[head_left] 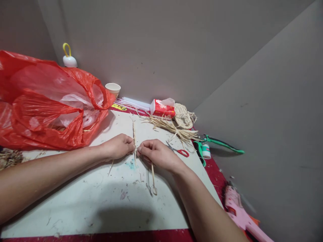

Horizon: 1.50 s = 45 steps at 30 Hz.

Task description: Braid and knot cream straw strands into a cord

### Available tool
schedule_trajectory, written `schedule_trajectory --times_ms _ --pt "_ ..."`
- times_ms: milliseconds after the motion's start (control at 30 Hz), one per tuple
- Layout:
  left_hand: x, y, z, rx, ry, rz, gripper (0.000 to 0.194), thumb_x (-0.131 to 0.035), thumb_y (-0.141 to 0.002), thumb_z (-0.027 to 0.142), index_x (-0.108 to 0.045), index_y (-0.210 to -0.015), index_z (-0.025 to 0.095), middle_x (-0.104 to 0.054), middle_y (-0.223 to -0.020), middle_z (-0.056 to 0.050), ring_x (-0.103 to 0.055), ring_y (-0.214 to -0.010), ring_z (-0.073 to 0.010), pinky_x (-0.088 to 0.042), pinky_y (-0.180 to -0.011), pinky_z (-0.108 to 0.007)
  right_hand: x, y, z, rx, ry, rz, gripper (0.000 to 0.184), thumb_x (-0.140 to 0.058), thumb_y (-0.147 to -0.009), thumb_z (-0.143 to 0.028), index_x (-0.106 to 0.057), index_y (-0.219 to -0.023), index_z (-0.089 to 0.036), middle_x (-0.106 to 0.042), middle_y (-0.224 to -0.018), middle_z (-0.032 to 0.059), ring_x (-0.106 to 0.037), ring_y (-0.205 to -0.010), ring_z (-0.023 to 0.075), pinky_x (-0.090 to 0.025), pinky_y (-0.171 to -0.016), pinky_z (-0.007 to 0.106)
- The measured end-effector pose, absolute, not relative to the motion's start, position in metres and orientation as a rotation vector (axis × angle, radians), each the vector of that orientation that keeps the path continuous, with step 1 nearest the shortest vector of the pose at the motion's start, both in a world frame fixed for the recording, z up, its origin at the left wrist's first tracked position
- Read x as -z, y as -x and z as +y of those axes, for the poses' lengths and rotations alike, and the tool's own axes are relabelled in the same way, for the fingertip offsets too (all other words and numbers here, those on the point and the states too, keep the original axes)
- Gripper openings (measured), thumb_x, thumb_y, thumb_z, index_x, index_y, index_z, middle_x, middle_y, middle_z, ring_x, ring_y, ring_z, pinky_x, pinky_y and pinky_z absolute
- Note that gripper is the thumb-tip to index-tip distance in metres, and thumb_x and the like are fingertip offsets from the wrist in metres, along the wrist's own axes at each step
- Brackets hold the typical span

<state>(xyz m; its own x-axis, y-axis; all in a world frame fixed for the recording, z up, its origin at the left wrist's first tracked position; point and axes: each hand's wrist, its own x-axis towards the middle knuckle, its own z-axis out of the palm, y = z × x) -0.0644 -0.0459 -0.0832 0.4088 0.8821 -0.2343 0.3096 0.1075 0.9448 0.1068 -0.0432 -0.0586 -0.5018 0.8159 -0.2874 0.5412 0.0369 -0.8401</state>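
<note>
A thin braid of straw (134, 131) runs away from me along the white board, its near end between my two hands. My left hand (120, 147) is closed in a pinch on a strand at the braid's left side. From the other side my right hand (156, 153) pinches the straw close to the same spot. Loose strand ends hang below both hands, and one straw strand (152, 178) with a curled tip drops under the right hand. The exact grip between the fingertips is partly hidden.
A red plastic bag (45, 114) fills the left. Behind lie a paper cup (113, 88), a tissue pack (163, 108), a straw bundle (174, 127) and a coiled braid (185, 116). Scissors (182, 152), green-handled pliers (222, 144) and a pink glue gun (243, 215) lie right.
</note>
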Motion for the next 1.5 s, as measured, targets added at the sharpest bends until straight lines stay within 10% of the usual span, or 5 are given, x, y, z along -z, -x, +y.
schedule_trajectory --times_ms 133,533,1100,1200,1500 --pt "0.08 0.062 -0.049 -0.664 -1.317 1.103 0.015 -0.05 -0.069 0.021 -0.053 -0.055 0.014 -0.05 -0.052 0.002 -0.038 -0.047 -0.0064 -0.027 -0.046 -0.019 0.06 -0.091 -0.056 -1.49 1.466 -1.955 0.025 -0.041 -0.082 -0.024 -0.053 -0.062 -0.017 -0.047 -0.043 -0.0036 -0.037 -0.035 0.0075 -0.028 -0.041 0.021" --pt "0.067 0.063 -0.054 -0.656 -1.058 1.161 0.019 -0.061 -0.067 0.031 -0.051 -0.06 0.016 -0.031 -0.039 0.009 -0.022 -0.034 -0.0032 -0.012 -0.037 -0.022 0.052 -0.072 -0.084 -0.284 1.705 -2.589 0.031 -0.036 -0.089 -0.024 -0.064 -0.099 -0.017 -0.07 -0.081 0.013 -0.065 -0.07 0.0239 -0.039 -0.063 0.03" --pt "0.075 0.062 -0.062 -0.7 -1.036 1.134 0.024 -0.054 -0.075 0.03 -0.046 -0.057 0.017 -0.036 -0.041 0.008 -0.019 -0.031 -0.0027 -0.012 -0.036 -0.021 0.022 -0.066 -0.132 -0.393 1.121 -3.088 0.013 -0.05 -0.083 -0.021 -0.061 -0.082 -0.014 -0.068 -0.073 0.009 -0.061 -0.063 0.0178 -0.036 -0.056 0.026" --pt "0.076 0.064 -0.059 -0.695 -1.045 1.115 0.02 -0.054 -0.074 0.031 -0.049 -0.062 0.016 -0.038 -0.043 0.008 -0.02 -0.031 -0.003 -0.012 -0.036 -0.021 -0.003 -0.099 -0.128 -0.728 1.163 -2.858 0.018 -0.049 -0.085 -0.027 -0.061 -0.076 -0.017 -0.066 -0.068 0.0035 -0.055 -0.059 0.0125 -0.035 -0.056 0.022" --pt "0.084 0.067 -0.054 -0.655 -1.1 1.103 0.026 -0.054 -0.071 0.042 -0.05 -0.065 0.016 -0.038 -0.047 0.008 -0.022 -0.033 -0.0034 -0.011 -0.037 -0.023 0.014 -0.248 0.001 -0.407 2.001 -1.667 0.008 -0.054 -0.074 -0.02 -0.059 -0.071 -0.014 -0.055 -0.052 -0.0016 -0.047 -0.042 0.0091 -0.034 -0.043 0.02"
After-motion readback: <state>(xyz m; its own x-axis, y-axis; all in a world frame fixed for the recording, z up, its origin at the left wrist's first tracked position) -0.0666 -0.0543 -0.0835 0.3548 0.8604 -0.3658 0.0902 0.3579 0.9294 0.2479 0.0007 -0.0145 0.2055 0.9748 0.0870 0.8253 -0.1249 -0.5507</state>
